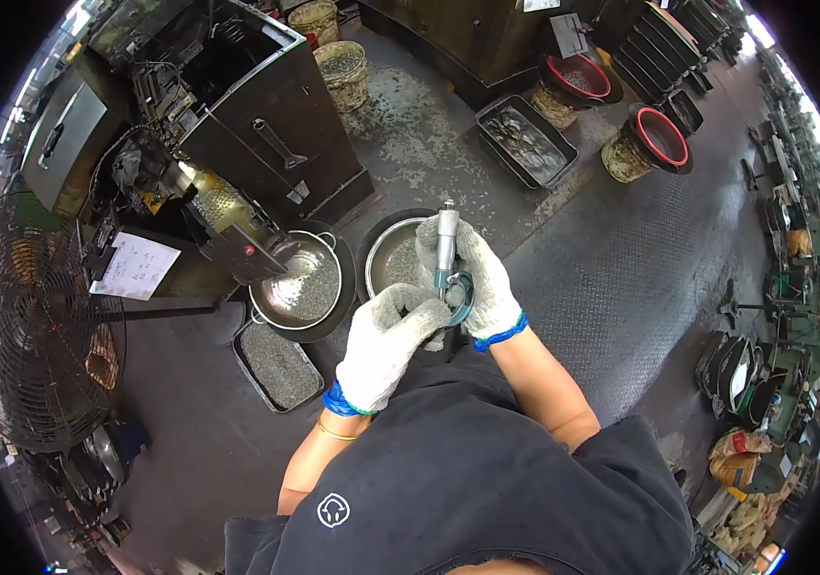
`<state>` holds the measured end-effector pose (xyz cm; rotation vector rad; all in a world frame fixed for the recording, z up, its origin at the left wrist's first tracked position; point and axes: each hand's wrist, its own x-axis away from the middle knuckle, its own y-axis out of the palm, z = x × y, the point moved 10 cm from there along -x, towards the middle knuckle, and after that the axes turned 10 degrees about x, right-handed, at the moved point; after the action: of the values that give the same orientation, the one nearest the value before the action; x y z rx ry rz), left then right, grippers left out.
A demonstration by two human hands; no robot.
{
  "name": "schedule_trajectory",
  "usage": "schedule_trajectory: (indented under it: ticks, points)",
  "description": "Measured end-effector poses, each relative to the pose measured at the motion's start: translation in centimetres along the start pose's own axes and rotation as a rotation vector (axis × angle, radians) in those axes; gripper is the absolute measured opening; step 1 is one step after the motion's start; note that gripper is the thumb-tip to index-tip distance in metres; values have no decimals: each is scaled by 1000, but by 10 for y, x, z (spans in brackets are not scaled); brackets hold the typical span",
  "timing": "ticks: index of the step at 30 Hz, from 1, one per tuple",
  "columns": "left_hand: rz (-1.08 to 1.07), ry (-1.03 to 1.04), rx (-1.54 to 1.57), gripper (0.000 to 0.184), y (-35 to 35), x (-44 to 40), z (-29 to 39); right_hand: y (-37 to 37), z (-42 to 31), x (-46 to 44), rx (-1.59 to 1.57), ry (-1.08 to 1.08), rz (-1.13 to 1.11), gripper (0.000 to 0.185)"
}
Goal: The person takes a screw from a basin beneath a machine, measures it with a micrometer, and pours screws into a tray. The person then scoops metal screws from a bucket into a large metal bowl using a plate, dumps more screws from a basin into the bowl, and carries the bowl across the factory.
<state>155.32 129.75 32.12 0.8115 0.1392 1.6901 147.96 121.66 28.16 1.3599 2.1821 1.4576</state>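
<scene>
Your white-gloved right hand (487, 283) pinches the silver, green-framed metal micrometer (446, 240) before you; your white-gloved left hand (379, 353) bunches its fingers at the frame, grip unclear. Both partly block a round steel basin (370, 273) of grey bits.

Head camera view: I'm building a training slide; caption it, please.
Gloved right hand holding a micrometer, gloved left hand at its frame, above a workshop floor.
</scene>
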Motion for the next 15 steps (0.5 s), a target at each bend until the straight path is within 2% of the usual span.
schedule_trajectory:
  ticks: [3, 7, 13, 15]
  points:
    - [-9, 12, -57, 21, 2, 0, 0, 0, 4, -1, -111, 14, -100, 33]
    - [-10, 19, -72, 20, 5, 1, 1, -5, 1, 2, -92, 3, 3, 33]
    - [4, 15, -23, 19, 3, 0, -2, -11, 0, -2, -62, -43, -141, 36]
    - [2, 7, 6, 19, 2, -1, -5, 5, -13, 4, 126, -112, -159, 40]
